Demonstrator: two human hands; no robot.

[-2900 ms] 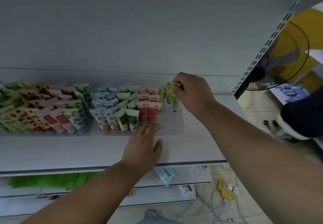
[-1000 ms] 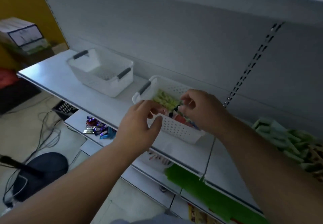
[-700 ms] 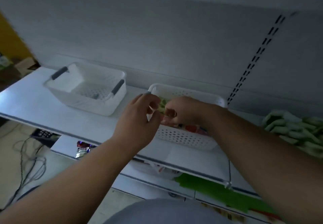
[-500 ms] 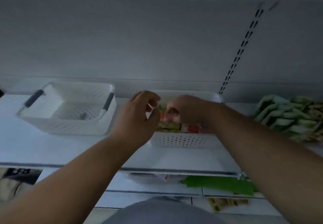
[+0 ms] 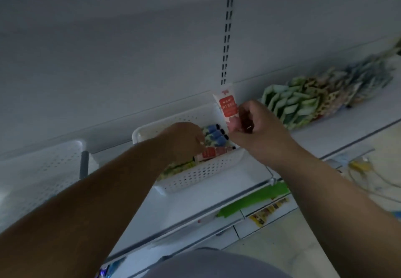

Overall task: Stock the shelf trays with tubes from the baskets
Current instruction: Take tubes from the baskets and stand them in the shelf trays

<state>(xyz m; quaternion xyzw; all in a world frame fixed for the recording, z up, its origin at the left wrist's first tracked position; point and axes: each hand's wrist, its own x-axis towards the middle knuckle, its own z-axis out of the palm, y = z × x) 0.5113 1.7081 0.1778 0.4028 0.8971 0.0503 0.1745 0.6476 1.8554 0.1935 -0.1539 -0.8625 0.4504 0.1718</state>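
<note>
Right hand [image 5: 258, 130]: I grip a red-label tube [image 5: 226, 106] upright above the basket [image 5: 204, 171], near the shelf's back wall.
Left hand [image 5: 184, 141]: my fingers reach into the basket; grip unclear.

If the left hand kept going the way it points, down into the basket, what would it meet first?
Most likely the tubes lying in the white basket: the left hand reaches down over them. Whether it already touches them cannot be told.

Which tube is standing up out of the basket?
The red-and-white tube the right hand holds upright above the basket. The blue-capped tubes lie flat inside.
</note>
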